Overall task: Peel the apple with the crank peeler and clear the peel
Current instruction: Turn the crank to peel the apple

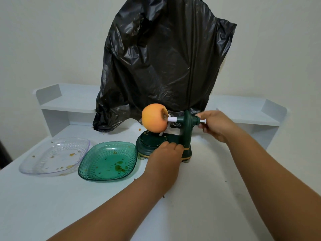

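The left hand [164,154] reaches in from seven o'clock, fingers curled over the peeler [186,136] base. The right hand [215,125], from five o'clock, grips the crank side — the handle itself is hidden. The apple [153,118] sits on the peeler's prongs, at its ten o'clock. On the white table [52,197]: a clear dish [53,155], a green dish [107,161] — a black bag [165,58] behind.

Evenly lit, soft and diffuse, no harsh shadows. Faint sheen across crinkled black plastic bag [163,58]; small highlights on faceted green plastic dish [107,162]. Wide-angle bending toward frame edges. Slightly soft overall, forearms blurred nearest lens.
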